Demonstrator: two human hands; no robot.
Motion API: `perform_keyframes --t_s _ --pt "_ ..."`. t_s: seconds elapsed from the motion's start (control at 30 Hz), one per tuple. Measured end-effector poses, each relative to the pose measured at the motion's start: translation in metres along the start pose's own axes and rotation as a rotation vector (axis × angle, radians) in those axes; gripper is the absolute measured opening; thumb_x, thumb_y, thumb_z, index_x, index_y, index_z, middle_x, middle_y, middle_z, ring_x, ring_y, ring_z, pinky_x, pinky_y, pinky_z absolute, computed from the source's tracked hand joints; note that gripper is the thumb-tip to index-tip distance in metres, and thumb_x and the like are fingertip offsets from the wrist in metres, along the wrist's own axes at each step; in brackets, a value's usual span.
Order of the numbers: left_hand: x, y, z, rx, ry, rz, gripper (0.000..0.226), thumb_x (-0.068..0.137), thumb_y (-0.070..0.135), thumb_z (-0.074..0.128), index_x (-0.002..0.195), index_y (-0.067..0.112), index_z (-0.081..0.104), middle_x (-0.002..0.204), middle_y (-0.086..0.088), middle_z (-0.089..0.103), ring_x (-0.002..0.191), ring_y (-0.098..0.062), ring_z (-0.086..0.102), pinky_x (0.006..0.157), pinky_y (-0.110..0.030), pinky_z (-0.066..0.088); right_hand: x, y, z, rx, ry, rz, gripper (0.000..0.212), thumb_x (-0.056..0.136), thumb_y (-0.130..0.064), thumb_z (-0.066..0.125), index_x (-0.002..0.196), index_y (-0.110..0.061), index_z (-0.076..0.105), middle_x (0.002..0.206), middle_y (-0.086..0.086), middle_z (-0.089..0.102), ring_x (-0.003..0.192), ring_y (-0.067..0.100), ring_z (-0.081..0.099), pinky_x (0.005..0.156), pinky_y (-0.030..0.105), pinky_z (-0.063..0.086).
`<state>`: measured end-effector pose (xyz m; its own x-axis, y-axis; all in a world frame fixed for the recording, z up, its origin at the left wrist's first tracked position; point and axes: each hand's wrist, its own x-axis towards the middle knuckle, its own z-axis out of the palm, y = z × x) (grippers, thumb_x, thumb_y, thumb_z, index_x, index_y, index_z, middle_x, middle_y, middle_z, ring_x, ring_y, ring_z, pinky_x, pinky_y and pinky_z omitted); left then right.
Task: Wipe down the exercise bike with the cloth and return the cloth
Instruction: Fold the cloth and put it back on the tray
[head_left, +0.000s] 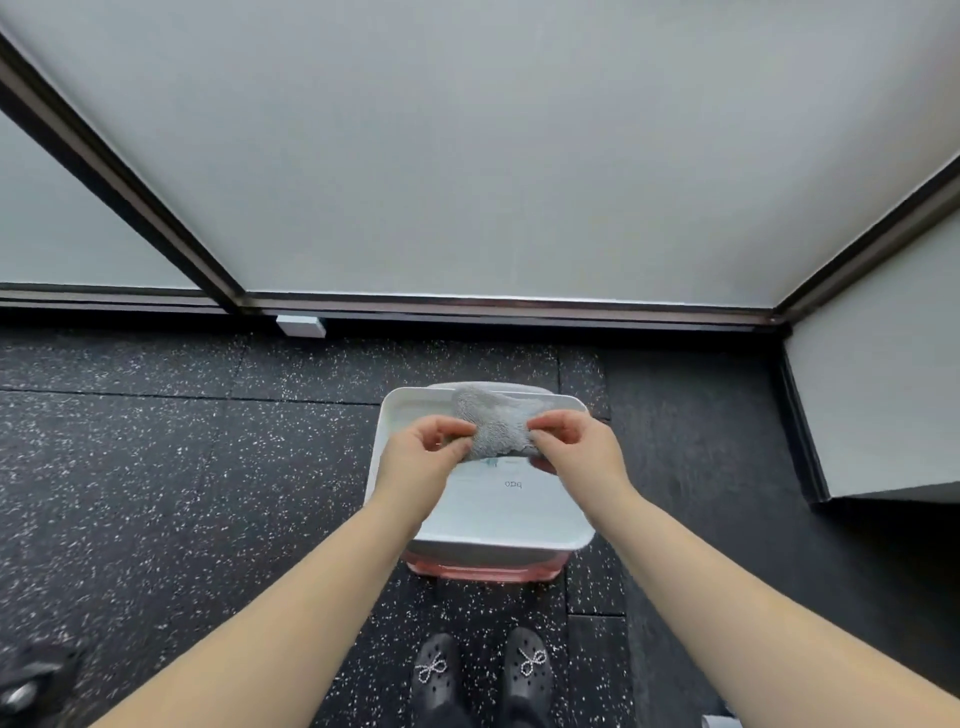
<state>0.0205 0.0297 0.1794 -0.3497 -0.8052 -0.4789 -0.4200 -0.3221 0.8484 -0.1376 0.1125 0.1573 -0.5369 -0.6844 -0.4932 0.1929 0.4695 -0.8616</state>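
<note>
My left hand (426, 452) and right hand (574, 441) each pinch the grey cloth (496, 423), bunched over the white tray's (498, 545) far half.

Left hand (426, 449), right hand (574, 439) extended forward, fingers curled (both pinching).

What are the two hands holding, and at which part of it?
Both hands hold the grey cloth over the white tray: the left hand pinches its left edge, the right hand pinches its right edge.
</note>
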Motion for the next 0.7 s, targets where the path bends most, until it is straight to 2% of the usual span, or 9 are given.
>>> perform_keyframes --t_s 0.07,0.13,0.2,0.3,0.33,0.4,0.5,0.6,0.7 --pt "0.028 -0.026 0.001 0.061 -0.045 -0.019 0.026 0.084 0.005 0.064 0.098 0.026 0.071 0.086 -0.006 0.065 0.07 -0.014 0.051 0.065 -0.021 0.048 0.022 0.022 0.012 -0.067 -0.037 -0.006 0.024 0.087 -0.002 0.059 0.099 -0.02 0.069 0.097 -0.001 0.064 0.077 0.014 0.06 0.071 0.025 0.059" --pt "0.056 -0.053 0.004 0.143 -0.094 -0.047 0.035 0.084 0.007 0.064 0.103 0.037 0.069 0.078 -0.01 0.059 0.066 -0.018 0.047 0.063 -0.029 0.045 0.042 0.043 0.021 -0.134 -0.064 -0.001 0.039 0.089 -0.001 0.057 0.119 -0.023 0.063 0.113 -0.005 0.058 0.076 0.011 0.058 0.07 0.024 0.059" --pt "0.066 -0.071 0.005 0.178 -0.108 -0.059 0.041 0.084 0.009 0.064 0.105 0.044 0.066 0.077 -0.009 0.059 0.066 -0.018 0.05 0.068 -0.035 0.051 0.052 0.061 0.023 -0.196 -0.062 -0.002 0.047 0.088 -0.001 0.057 0.129 -0.024 0.057 0.122 -0.004 0.052 0.077 0.012 0.058 0.072 0.028 0.059" --pt "0.09 -0.115 0.011 0.283 -0.134 -0.056 0.046 0.083 0.011 0.066 0.104 0.052 0.06 0.101 -0.005 0.064 0.073 -0.016 0.059 0.079 -0.036 0.056 0.078 0.101 0.034 -0.349 -0.072 -0.011 0.052 0.085 -0.006 0.064 0.132 -0.025 0.054 0.121 -0.003 0.05 0.086 0.019 0.061 0.083 0.04 0.057" --pt "0.098 -0.13 0.012 0.323 -0.129 -0.049 0.047 0.083 0.012 0.067 0.106 0.052 0.059 0.106 -0.001 0.062 0.075 -0.015 0.06 0.079 -0.033 0.054 0.085 0.116 0.037 -0.395 -0.081 -0.012 0.053 0.083 -0.009 0.067 0.132 -0.024 0.055 0.118 -0.006 0.05 0.09 0.018 0.061 0.088 0.04 0.054" --pt "0.107 -0.152 0.014 0.457 -0.128 -0.011 0.047 0.082 0.013 0.068 0.116 0.045 0.06 0.112 0.006 0.058 0.081 -0.013 0.058 0.084 -0.028 0.048 0.093 0.138 0.042 -0.518 -0.105 -0.022 0.055 0.082 -0.011 0.069 0.133 -0.023 0.054 0.113 -0.011 0.048 0.094 0.013 0.057 0.094 0.031 0.048" --pt "0.119 -0.171 0.016 0.607 -0.164 0.053 0.052 0.082 0.012 0.068 0.125 0.038 0.056 0.117 0.009 0.049 0.104 -0.012 0.054 0.097 -0.024 0.039 0.101 0.157 0.042 -0.656 -0.128 -0.049 0.058 0.082 -0.014 0.068 0.136 -0.022 0.051 0.111 -0.013 0.044 0.094 0.011 0.052 0.091 0.023 0.042" --pt "0.122 -0.175 0.015 0.664 -0.101 0.121 0.046 0.08 0.016 0.07 0.12 0.037 0.061 0.131 0.004 0.039 0.113 -0.015 0.045 0.104 -0.024 0.033 0.102 0.159 0.041 -0.755 -0.121 -0.08 0.06 0.082 -0.022 0.069 0.138 -0.024 0.048 0.118 -0.006 0.041 0.104 0.015 0.05 0.097 0.031 0.043" --pt "0.123 -0.168 0.013 0.798 -0.057 0.266 0.045 0.084 0.025 0.066 0.126 0.038 0.057 0.149 0.006 0.029 0.123 -0.02 0.035 0.107 -0.035 0.032 0.102 0.154 0.039 -0.862 -0.106 -0.076 0.065 0.08 -0.036 0.07 0.139 -0.035 0.042 0.126 -0.001 0.036 0.113 0.018 0.045 0.096 0.036 0.045"
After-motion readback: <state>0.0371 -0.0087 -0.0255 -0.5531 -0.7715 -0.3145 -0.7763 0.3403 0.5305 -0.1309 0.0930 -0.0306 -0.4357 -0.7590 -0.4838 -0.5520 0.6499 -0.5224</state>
